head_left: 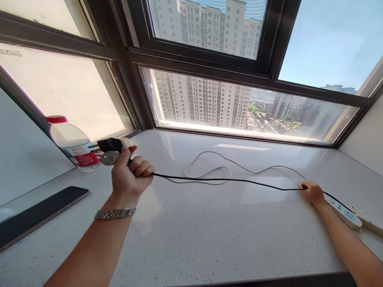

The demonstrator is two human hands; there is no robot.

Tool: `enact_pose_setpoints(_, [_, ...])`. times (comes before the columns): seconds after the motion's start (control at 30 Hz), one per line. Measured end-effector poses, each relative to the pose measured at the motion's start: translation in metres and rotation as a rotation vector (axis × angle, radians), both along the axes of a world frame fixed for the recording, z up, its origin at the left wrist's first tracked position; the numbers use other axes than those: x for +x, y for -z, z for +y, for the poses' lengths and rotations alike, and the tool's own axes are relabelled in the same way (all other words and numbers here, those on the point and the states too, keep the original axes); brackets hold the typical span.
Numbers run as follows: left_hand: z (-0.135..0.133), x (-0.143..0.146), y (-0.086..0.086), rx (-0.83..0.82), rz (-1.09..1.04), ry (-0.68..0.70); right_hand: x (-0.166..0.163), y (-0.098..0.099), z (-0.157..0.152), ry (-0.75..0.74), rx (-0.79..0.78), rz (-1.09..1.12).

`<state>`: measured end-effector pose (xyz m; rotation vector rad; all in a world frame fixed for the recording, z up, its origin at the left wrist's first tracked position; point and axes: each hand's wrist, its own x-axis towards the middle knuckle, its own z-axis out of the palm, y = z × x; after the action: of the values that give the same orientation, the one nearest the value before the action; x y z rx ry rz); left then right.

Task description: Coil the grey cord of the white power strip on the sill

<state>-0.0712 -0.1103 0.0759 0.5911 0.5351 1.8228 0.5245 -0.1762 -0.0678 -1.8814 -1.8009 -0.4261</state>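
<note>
My left hand, with a metal watch band at the wrist, is closed around a black cord and its black plug, whose metal prongs point left. Against the plug is a round grey piece whose kind I cannot make out. The cord runs nearly straight across to my right hand, which is closed on it near the right side. Beyond that hand it continues towards a white power strip with blue-marked sockets. Whether the cord enters a socket is unclear.
A white cable lies in loops on the speckled white sill. A bottle with a red cap stands at the left, behind my left hand. A dark flat slab lies nearer. Dark-framed windows rise behind.
</note>
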Motion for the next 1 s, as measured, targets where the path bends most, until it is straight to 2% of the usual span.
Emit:
enact_pose_setpoints(0.07, [-0.006,-0.004,0.002,0.010,0.003,-0.006,0.011,0.001,0.001,0.081,0.009,0.000])
enact_pose_setpoints(0.17, [-0.009,0.005,0.004,0.009,0.003,0.016,0.012,0.004,-0.002,0.111,-0.005,-0.013])
enact_pose_setpoints(0.37, [-0.004,0.031,0.005,-0.041,-0.071,0.089,-0.025,0.008,-0.027,0.174,0.141,-0.098])
enact_pose_setpoints(0.5, [-0.001,0.052,0.011,-0.067,-0.081,0.179,-0.060,0.005,-0.028,0.066,0.000,-0.148])
enact_pose_setpoints(0.57, [0.000,0.060,0.014,-0.072,-0.060,0.207,-0.065,0.005,-0.023,0.105,-0.081,-0.143])
enact_pose_setpoints(0.63, [0.001,0.062,0.017,-0.081,-0.035,0.208,-0.055,0.007,-0.020,0.243,-0.122,-0.104])
enact_pose_setpoints(0.7, [0.002,0.057,0.017,-0.093,-0.008,0.186,-0.032,0.010,-0.021,0.369,-0.131,-0.046])
enact_pose_setpoints(0.77, [0.001,0.045,0.017,-0.107,0.017,0.150,0.000,0.012,-0.027,0.369,-0.124,0.023])
enact_pose_setpoints(0.87, [-0.003,0.024,0.017,-0.139,0.022,0.110,0.049,0.007,-0.041,0.246,-0.142,0.175])
enact_pose_setpoints(0.9, [-0.004,0.018,0.018,-0.150,0.011,0.104,0.063,0.004,-0.046,0.251,-0.163,0.236])
enact_pose_setpoints(1.0, [-0.008,0.010,0.023,-0.176,-0.040,0.108,0.080,-0.012,-0.050,0.436,-0.200,0.355])
